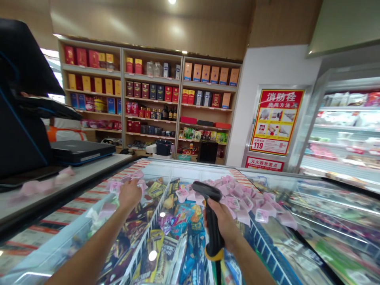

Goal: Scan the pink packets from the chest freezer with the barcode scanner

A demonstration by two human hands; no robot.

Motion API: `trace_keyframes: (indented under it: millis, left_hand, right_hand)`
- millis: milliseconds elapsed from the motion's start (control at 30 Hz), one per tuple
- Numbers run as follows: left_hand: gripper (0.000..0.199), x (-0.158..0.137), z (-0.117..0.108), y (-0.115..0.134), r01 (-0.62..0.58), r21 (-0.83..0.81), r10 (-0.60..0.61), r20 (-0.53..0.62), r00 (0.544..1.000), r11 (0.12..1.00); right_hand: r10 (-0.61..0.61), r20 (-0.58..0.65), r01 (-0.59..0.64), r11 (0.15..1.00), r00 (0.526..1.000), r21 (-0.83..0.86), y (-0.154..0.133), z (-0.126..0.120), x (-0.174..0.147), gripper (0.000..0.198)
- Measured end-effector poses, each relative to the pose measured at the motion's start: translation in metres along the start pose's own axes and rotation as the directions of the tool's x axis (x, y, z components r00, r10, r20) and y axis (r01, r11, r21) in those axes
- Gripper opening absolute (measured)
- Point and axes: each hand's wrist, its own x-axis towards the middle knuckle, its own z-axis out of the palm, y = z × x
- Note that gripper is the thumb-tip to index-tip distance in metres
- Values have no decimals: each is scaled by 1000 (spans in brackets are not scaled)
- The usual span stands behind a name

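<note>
The right hand (pixel 223 226) held the black barcode scanner (pixel 210 213) upright, fingers wrapped tight round its grip, head aimed forward over the freezer lid (pixel 154 168). The left hand (pixel 130 194) reached out, fingers pinching a pink tag (pixel 115 186) on the glass. Good form here meant squaring the tag flat to the scanner, wrist steady, pink tag pile (pixel 237 194) kept apart.

We stand in a small grocery shop: behind the chest freezer (pixel 166 221) of packaged ice creams rise wooden shelves (pixel 151 103) of boxed liquor, with a chilled display case (pixel 341 130) to its right.
</note>
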Motion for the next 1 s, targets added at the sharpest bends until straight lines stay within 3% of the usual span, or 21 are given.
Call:
trace_keyframes:
  millis: [100,233,633,800,1000]
  left_hand:
    - [34,5,-2,-22,21,58,-23,23,999,998]
    - [30,4,6,-20,47,59,-47,11,999,997]
    - [22,-16,7,61,-110,-195,120,40,992,975]
    - [20,-24,13,81,-137,-252,159,69,985,958]
    - [21,-30,22,99,-134,-299,162,71,984,945]
  right_hand:
    - [25,46,-21,997,999,-73,4,8,-2,38]
    - [54,63,-46,991,997,-128,9,13,-1,39]
    - [-32,140,54,986,990,-160,7,16,-6,38]
    - [-56,150,76,989,987,-129,4,13,-7,39]
    - [-46,21,48,996,999,-74,-3,2,-1,38]
